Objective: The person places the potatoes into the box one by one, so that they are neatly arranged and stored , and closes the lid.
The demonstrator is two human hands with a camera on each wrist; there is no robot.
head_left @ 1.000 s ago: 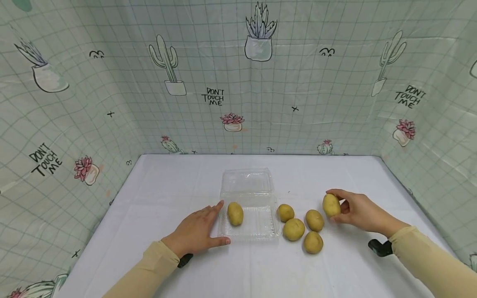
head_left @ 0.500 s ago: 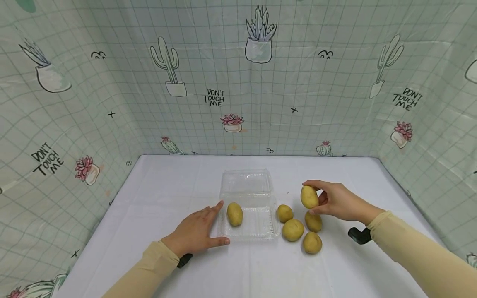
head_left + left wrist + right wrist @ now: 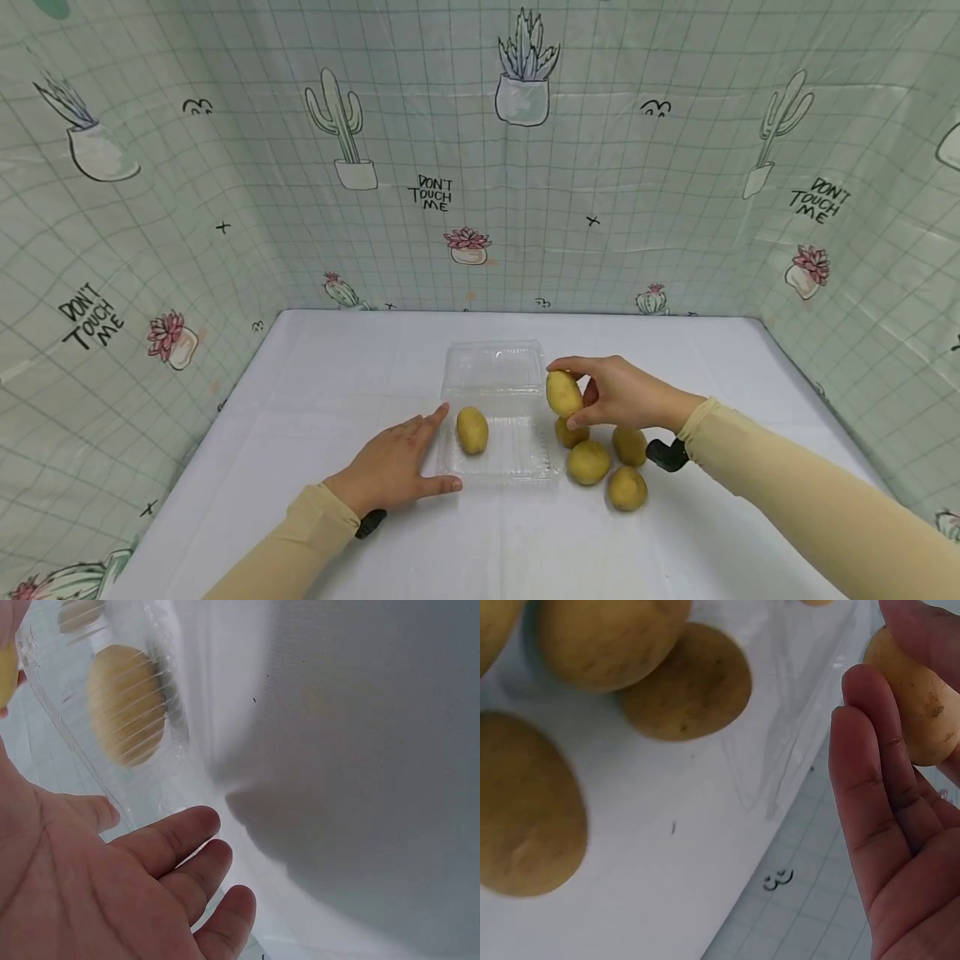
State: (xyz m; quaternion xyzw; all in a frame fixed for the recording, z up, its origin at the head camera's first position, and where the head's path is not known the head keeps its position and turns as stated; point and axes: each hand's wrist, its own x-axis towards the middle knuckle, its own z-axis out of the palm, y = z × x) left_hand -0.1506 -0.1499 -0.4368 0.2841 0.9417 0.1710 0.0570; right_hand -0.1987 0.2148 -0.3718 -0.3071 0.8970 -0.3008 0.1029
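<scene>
So since the earlier frames we've got the right hand (image 3: 630,392) sliding left with its potato, from the far side of the loose bunch to just off the container's right rim; the left hand (image 3: 393,462) and everything lying down look put.

Biggest first: beyond the grip hangs a pale green gridded curtain with cactus drawings (image 3: 637,208), and below it we have a table under white cloth (image 3: 360,358). The clear, ribbed plastic clamshell container (image 3: 517,450) sits left of the pinch and lower, its lid (image 3: 497,367) laid back on the far side.

The right hand pinches a yellow oval potato (image 3: 564,394) between thumb and fingers. We see its long axis running roughly near-to-far, top leaning left. The base's bare part lies left of that pinch and nearer the person. The left hand is spread, fingertips and thumb at the left rim, so it's the nearer one to the box; we can't tell how hard it presses, if at all.

Left past the bare part, an oblong yellow potato (image 3: 472,431) lies inside along the left wall, also near-to-far. Four rounder tan-yellow potatoes (image 3: 588,462) sit outside, one partly hidden right under the grip, the others nearer us and rightward.
</scene>
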